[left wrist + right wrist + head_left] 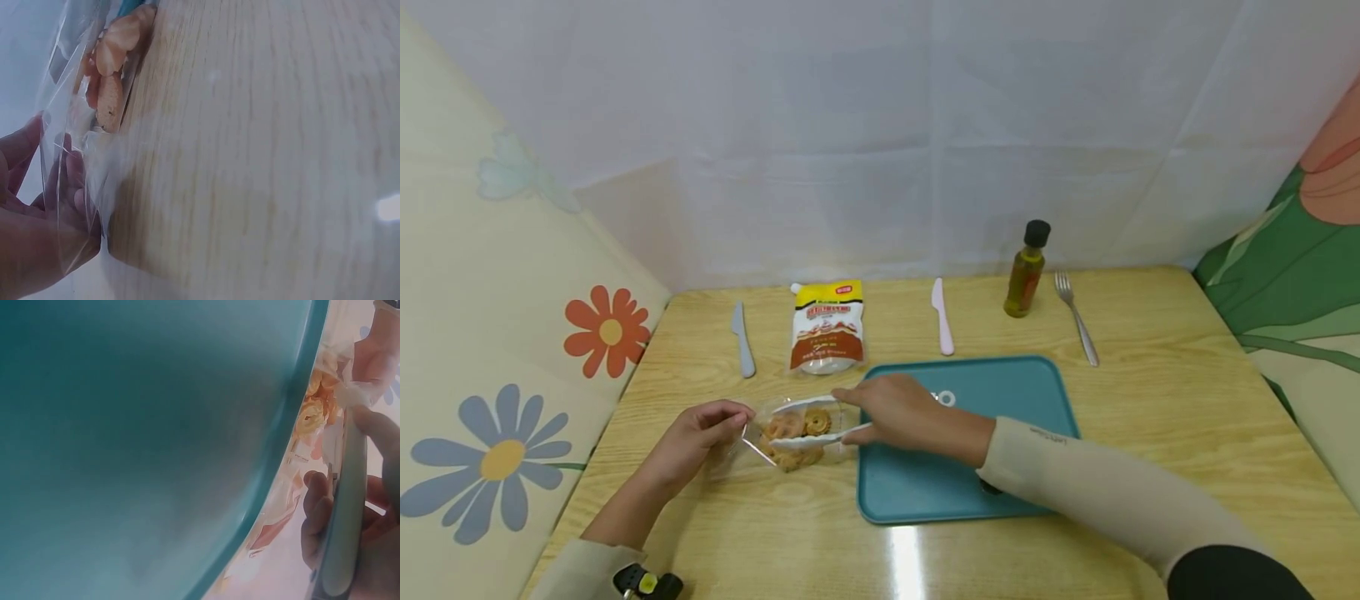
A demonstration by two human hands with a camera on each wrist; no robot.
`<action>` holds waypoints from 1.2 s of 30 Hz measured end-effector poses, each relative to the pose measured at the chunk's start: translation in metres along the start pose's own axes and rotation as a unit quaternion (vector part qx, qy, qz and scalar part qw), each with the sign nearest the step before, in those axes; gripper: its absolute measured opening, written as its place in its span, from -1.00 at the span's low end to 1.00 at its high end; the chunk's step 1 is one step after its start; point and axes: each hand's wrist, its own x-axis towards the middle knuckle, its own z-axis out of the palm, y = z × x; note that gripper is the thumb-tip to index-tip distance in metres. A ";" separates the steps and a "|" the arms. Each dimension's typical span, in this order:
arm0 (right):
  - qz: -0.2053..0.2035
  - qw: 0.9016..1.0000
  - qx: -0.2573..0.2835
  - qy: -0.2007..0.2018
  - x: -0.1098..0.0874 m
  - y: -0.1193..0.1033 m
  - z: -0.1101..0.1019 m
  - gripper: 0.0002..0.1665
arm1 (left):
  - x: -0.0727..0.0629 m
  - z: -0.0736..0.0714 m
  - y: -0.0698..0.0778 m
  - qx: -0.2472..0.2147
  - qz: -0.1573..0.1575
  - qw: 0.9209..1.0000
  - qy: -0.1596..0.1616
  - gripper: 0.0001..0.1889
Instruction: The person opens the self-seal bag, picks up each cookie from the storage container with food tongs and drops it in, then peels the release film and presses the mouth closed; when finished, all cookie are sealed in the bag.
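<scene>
Cookies (817, 422) lie inside a clear plastic bag (759, 446) left of the tray. With thumb and fingers my left hand (703, 433) pinches the edge of the bag's mouth; in the left wrist view the clear film (53, 144) stretches across that hand. My right hand (891, 412) comes in over the tray and grips white tongs (808, 440). The two arms of the tongs are spread, reaching among the cookies at the bag. Seen from the right wrist, the pale tongs handle (347, 519) lies between thumb and curled fingers.
Under my right forearm is a teal tray (880, 502). Along the back of the wooden table are a grey knife (743, 342), a spouted pouch (827, 329), a pink knife (942, 318), an oil bottle (1025, 275) with a black cap and a metal fork (1077, 321).
</scene>
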 end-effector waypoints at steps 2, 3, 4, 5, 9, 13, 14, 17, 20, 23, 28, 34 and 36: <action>0.004 1.000 0.009 -0.003 0.000 0.001 0.000 -0.18 | 0.000 0.000 0.000 0.005 -0.002 1.000 0.002 -0.66; 0.005 1.000 0.013 -0.004 -0.001 0.001 -0.001 -0.17 | 0.000 0.000 0.000 0.007 -0.004 1.000 0.002 -0.66; 0.006 1.000 0.015 -0.005 -0.001 0.001 -0.001 -0.16 | -0.001 0.000 0.000 0.009 -0.005 1.000 0.001 -0.66; 0.007 1.000 0.018 -0.006 -0.001 0.002 -0.002 -0.14 | -0.001 0.000 -0.001 0.010 -0.006 1.000 0.001 -0.66; 0.014 1.000 0.023 -0.011 -0.004 0.005 -0.004 -0.13 | 0.000 0.000 -0.003 0.008 -0.005 1.000 0.002 -0.64; 0.021 0.999 0.037 -0.014 -0.010 0.008 -0.006 -0.13 | 0.000 0.001 -0.004 0.004 -0.003 1.000 0.005 -0.65; 0.021 0.999 0.041 -0.014 -0.012 0.008 -0.007 -0.13 | 0.001 0.002 -0.005 0.002 -0.004 1.000 0.005 -0.65; 0.019 0.999 0.048 -0.008 -0.018 0.011 -0.009 -0.12 | 0.002 0.002 -0.006 0.001 -0.006 1.000 0.003 -0.67; 0.020 0.998 0.053 -0.008 -0.025 0.015 -0.010 -0.09 | 0.002 0.003 -0.006 0.004 -0.009 1.000 0.001 -0.67; 0.029 0.998 0.058 -0.010 -0.035 0.019 -0.011 -0.07 | 0.002 0.004 -0.007 0.009 -0.011 1.000 -0.001 -0.66; 0.048 0.996 0.080 -0.007 -0.052 0.027 -0.013 -0.05 | 0.001 0.005 -0.008 0.009 -0.004 1.000 -0.007 -0.65; 0.082 0.991 0.107 -0.005 -0.077 0.038 -0.019 -0.04 | 0.002 0.006 -0.010 0.009 0.006 1.000 -0.009 -0.66; 0.092 0.990 0.110 -0.002 -0.087 0.042 -0.020 -0.04 | 0.002 0.007 -0.010 0.008 0.009 1.000 -0.009 -0.67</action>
